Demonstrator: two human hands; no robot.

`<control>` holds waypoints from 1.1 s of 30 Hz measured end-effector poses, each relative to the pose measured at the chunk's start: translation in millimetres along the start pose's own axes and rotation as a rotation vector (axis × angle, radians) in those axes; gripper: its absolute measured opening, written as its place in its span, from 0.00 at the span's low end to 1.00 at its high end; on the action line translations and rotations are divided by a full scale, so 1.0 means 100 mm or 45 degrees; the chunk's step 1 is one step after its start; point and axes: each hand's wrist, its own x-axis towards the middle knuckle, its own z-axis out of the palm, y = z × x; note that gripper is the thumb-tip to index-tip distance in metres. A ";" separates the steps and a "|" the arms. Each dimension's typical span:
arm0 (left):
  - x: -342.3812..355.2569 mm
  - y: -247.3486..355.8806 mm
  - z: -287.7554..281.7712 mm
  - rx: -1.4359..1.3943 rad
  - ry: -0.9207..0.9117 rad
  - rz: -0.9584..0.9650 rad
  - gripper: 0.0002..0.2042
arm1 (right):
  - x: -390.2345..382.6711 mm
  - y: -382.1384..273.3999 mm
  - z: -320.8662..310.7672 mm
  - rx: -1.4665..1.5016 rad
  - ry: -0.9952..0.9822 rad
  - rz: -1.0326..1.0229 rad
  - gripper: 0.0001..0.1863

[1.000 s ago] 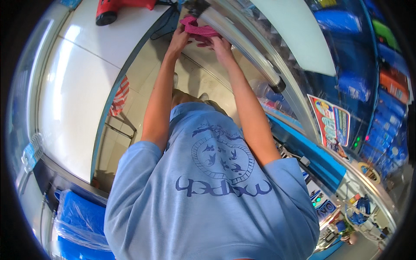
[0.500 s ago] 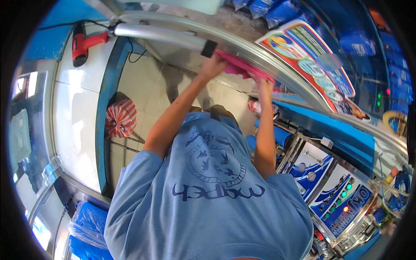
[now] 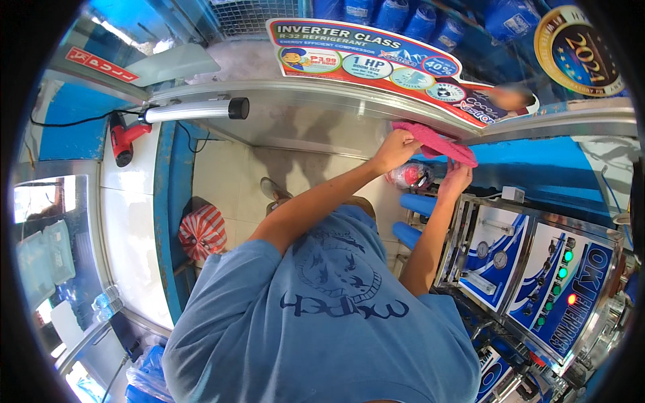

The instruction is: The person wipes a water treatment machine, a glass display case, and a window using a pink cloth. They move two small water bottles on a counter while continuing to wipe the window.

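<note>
— Where's the cloth?

— I see the pink cloth [image 3: 435, 141] at one o'clock, pressed flat to the steel ledge [image 3: 322, 94]. My left hand [image 3: 395, 149] is closed on one end and my right hand [image 3: 457, 180] pinches the other, keeping it spread.

— Around it?

— A red drill [image 3: 124, 138] at ten o'clock, gauge panels [image 3: 531, 269] at four.

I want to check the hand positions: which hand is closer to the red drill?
Left. The left hand grips the pink cloth on the side toward the red drill; the right hand is farther away.
</note>
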 end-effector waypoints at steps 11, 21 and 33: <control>-0.53 0.45 -1.12 0.195 0.565 -0.006 0.10 | -0.26 0.25 1.06 -0.022 -0.506 0.089 0.07; -1.12 0.78 -2.00 0.143 1.113 0.224 0.16 | -1.28 0.59 2.46 -0.332 -1.602 0.272 0.13; -1.14 0.81 -1.63 0.372 0.820 0.061 0.08 | -0.66 0.54 1.34 -0.214 -0.891 0.084 0.09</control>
